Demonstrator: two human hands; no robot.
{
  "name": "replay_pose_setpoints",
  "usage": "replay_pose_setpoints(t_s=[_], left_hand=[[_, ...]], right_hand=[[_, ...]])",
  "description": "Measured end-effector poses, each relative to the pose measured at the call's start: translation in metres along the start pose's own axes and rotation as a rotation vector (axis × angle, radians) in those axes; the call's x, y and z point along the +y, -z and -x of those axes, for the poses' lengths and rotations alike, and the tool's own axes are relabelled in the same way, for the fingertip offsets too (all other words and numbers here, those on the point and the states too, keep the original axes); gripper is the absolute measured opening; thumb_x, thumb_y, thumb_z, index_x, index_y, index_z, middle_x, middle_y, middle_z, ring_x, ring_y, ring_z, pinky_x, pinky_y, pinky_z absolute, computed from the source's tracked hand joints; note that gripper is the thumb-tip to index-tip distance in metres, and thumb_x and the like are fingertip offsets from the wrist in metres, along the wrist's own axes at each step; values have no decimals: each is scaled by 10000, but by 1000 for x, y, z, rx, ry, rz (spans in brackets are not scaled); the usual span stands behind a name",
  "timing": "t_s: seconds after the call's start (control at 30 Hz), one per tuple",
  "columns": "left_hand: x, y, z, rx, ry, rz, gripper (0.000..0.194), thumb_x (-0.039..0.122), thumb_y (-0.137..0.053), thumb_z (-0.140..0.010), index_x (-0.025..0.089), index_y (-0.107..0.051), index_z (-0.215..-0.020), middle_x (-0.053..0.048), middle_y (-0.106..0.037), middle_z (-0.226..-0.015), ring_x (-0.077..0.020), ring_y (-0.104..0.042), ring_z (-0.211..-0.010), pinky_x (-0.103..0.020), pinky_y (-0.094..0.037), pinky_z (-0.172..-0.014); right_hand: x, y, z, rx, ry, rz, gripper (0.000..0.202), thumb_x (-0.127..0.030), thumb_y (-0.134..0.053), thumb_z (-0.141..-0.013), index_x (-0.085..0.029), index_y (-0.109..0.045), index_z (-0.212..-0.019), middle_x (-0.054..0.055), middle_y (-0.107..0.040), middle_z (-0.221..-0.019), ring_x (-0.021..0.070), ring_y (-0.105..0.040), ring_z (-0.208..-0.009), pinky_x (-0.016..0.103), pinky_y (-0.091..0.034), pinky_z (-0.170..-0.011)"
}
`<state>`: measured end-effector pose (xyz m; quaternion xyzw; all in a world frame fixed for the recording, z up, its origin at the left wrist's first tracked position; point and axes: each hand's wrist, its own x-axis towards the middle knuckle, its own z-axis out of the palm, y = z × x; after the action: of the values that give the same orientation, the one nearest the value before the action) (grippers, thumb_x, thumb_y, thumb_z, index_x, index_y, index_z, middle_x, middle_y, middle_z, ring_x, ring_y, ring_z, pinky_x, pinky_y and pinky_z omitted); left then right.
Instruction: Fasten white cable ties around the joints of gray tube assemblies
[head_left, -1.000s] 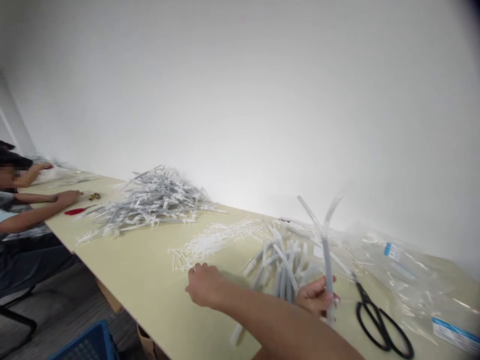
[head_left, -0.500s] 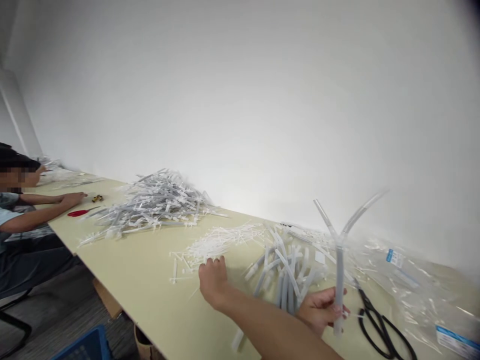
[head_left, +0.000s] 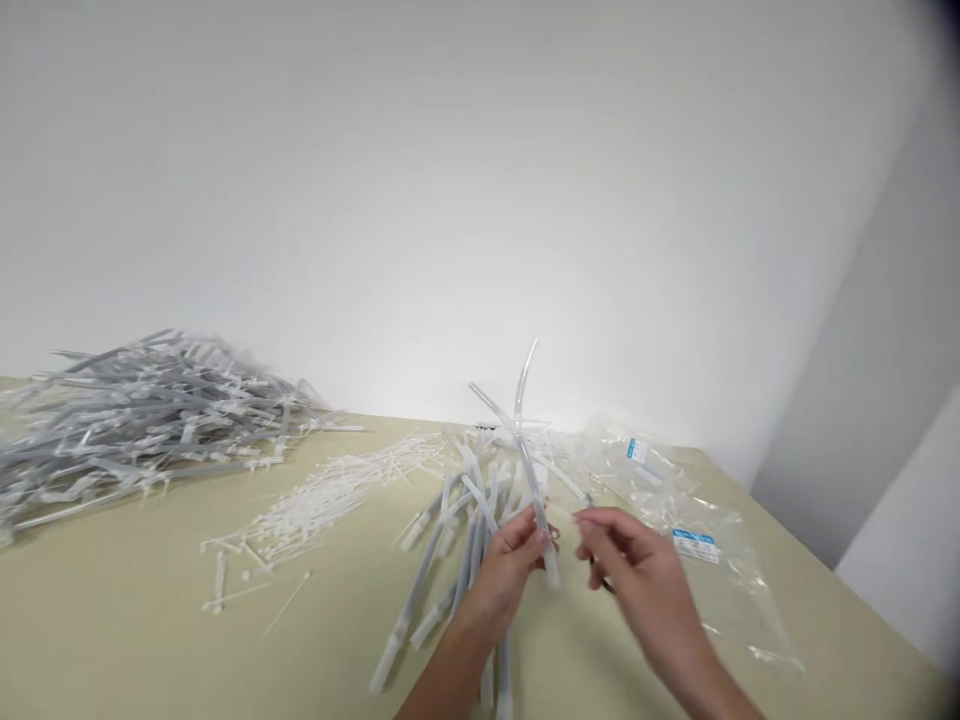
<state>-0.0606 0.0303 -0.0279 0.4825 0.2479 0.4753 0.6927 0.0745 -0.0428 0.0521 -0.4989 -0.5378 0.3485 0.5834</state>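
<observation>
My left hand (head_left: 514, 560) is closed around the lower part of a Y-shaped clear plastic tube (head_left: 529, 468), whose two thin branches point up and away from me. Close to its right, my right hand (head_left: 630, 560) has its fingers pinched together; whatever is between them is too small and blurred to make out. Beneath and left of my left hand lies a loose bundle of similar grey-white tubes (head_left: 424, 575). Farther left is a pile of thin white cable ties (head_left: 322, 505), with a few strays near it. Black scissors are mostly hidden behind my right hand.
A large heap of grey tube assemblies (head_left: 172, 410) covers the left of the pale yellow table (head_left: 247, 670). Clear plastic bags (head_left: 720, 580) with blue-and-white labels lie on the right. A white wall (head_left: 450, 200) stands along the back edge.
My right hand has moved from the cable ties, across my left arm, to the right of the held tube. The view has swung right; the co-worker has left the picture.
</observation>
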Motion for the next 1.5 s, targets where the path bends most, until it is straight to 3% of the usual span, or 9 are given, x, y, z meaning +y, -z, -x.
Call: replay_pose_setpoints(t_s=[0.1,0.2,0.4,0.6,1.0,1.17,1.37,1.5], left_hand=[[9,-1,1,31,-7,19,525,393,-688,-733,248,-570,-1223,-46,-595,-912,-142,-512,-796,-292,-373,-774],[12,-1,1,30,-9,-3,489,376,-675,-751,253,-579,-1214,-43,-607,-920,-139,-517,-793,-294,-368,-776],[10,1,1,67,-77,-113,454,357,-635,-788,222,-580,-1218,-49,-654,-955,-177,-530,-915,-308,-337,-864],[12,3,-1,58,-76,-176,455,349,-636,-789,211,-580,-1220,-51,-663,-971,-193,-539,-945,-329,-334,-915],[9,5,-5,44,-24,-162,549,387,-700,-723,191,-582,-1222,-61,-685,-908,-201,-579,-865,-338,-379,-861],[7,6,-5,33,-11,-169,569,370,-709,-719,193,-566,-1240,-61,-686,-897,-196,-580,-850,-314,-397,-806],[8,6,-5,79,-25,-177,526,363,-691,-738,182,-581,-1220,-71,-688,-885,-183,-570,-833,-276,-399,-749],[7,7,-6,54,-19,-151,547,359,-697,-731,181,-570,-1232,-78,-680,-874,-156,-552,-750,-246,-392,-651]], right_hand=[[41,49,-11,151,-270,-151,285,-400,-672,-703,-173,-673,-876,28,-599,-647,186,-570,-604,276,-445,-487],[71,66,-12,133,-415,-168,351,-384,-715,-663,-187,-674,-950,24,-624,-670,197,-604,-649,283,-468,-519],[99,42,-10,-54,-477,-239,287,-378,-752,-651,-151,-701,-820,39,-652,-686,161,-618,-628,257,-482,-541],[93,19,-13,-264,-572,-487,267,-323,-782,-650,-123,-710,-811,49,-675,-723,133,-638,-650,246,-508,-638],[109,15,-17,-338,-503,-489,378,-476,-705,-713,-131,-684,-866,41,-666,-635,131,-638,-544,202,-439,-471],[105,17,-13,-361,-567,-568,351,-435,-684,-755,-108,-691,-883,69,-688,-670,147,-662,-582,201,-455,-476],[102,20,-10,-391,-581,-669,296,-284,-748,-718,-130,-690,-965,111,-711,-901,190,-679,-794,248,-509,-623],[108,18,-12,-332,-526,-678,274,-363,-715,-743,-142,-711,-904,42,-658,-678,122,-607,-567,210,-442,-507]])
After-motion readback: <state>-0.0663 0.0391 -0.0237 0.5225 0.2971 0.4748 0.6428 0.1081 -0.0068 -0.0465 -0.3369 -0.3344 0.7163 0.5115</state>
